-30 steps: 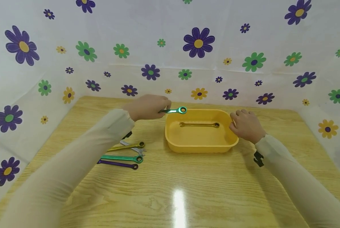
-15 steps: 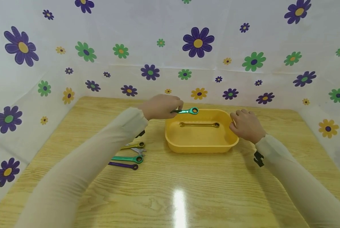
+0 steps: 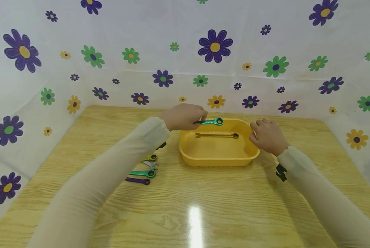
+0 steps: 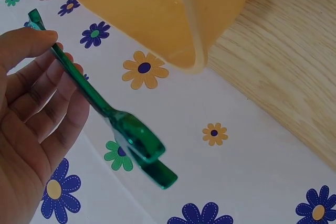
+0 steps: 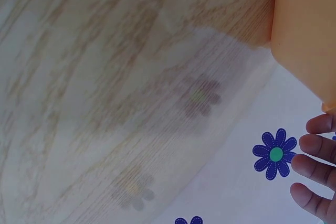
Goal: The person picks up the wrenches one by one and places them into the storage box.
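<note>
My left hand [image 3: 184, 117] pinches a green ratcheting combination wrench [image 3: 216, 121] between thumb and fingers. Its ring end points right, over the back left part of a yellow plastic tub [image 3: 217, 162]. In the left wrist view the green wrench's open end [image 4: 149, 156] extends out past the fingers. On the tub's floor lies a gold combination wrench [image 3: 217, 135]. At the tub's right rim, my right hand [image 3: 267, 137] grips the edge. The right wrist view catches only its fingers [image 5: 315, 169] beside the tub wall.
Left of the tub, several wrenches lie on the wooden table [image 3: 234, 206], partly hidden by the left sleeve: a yellow one [image 3: 153, 157], a silver one [image 3: 152, 164], a green one [image 3: 149, 173] and a purple one [image 3: 141, 181]. A flowered cloth [image 3: 172, 27] hangs behind and at both sides.
My left hand has moved right with the green wrench, from the tub's left edge to above its inside. The right hand stays at the rim.
</note>
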A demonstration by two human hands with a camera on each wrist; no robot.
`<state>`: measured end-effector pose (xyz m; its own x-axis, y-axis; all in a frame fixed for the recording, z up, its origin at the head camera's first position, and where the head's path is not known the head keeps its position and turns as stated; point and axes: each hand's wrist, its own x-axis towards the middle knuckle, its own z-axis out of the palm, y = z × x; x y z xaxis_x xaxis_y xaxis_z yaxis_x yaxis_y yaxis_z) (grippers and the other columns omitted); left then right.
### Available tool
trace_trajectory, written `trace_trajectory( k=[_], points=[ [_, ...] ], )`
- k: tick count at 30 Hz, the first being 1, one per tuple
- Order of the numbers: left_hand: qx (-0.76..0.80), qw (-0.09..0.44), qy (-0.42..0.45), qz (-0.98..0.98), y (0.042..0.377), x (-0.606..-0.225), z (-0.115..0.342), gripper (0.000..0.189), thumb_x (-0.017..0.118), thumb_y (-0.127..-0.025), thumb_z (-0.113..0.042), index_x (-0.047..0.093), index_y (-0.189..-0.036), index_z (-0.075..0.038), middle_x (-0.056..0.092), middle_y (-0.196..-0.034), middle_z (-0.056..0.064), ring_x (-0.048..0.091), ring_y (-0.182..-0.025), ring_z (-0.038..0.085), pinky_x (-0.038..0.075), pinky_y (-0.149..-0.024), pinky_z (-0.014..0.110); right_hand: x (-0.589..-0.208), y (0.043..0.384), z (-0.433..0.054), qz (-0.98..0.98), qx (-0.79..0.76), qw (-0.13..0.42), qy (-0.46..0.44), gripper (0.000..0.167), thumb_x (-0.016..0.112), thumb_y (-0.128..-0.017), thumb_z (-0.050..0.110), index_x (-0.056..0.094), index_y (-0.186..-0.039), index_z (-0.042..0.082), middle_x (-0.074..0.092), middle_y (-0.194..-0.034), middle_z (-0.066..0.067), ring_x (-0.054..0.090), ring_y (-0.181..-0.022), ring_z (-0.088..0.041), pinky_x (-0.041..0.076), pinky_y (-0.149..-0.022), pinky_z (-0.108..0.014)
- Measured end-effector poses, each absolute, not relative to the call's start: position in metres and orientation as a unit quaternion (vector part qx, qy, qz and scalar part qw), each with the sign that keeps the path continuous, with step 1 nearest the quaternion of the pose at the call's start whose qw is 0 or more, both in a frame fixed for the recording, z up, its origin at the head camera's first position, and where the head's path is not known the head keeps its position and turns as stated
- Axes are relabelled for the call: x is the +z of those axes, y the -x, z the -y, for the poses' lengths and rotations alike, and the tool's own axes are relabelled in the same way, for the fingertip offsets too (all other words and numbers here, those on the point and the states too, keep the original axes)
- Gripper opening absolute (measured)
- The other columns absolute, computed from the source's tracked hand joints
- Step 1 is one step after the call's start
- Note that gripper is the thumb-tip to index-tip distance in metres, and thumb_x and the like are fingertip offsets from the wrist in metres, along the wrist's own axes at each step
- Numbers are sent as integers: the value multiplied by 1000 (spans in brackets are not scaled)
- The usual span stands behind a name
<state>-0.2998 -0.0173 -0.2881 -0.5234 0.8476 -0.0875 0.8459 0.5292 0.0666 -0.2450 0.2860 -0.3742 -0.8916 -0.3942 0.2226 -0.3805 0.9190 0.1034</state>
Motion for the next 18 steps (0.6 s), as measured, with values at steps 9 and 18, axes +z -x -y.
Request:
trace_trajectory(
  k=[9,18],
  points=[
    [11,75,-484,-872,298,-289,8,14,58,-90,-14,62,-102,-7,64,-97,5,51,-79,16,49,-77,29,-376,247,-286,974,-33,113,-195,16,47,-86,19,51,-81,5,48,-68,-7,42,-64,-23,36,-60,-36],
    [13,73,-490,-869,300,-291,0,14,57,-91,-14,61,-103,-8,63,-98,5,51,-81,16,48,-78,30,-375,246,-286,972,-33,125,-198,16,47,-85,19,51,-80,4,47,-67,-7,41,-62,-23,36,-57,-35]
  ],
)
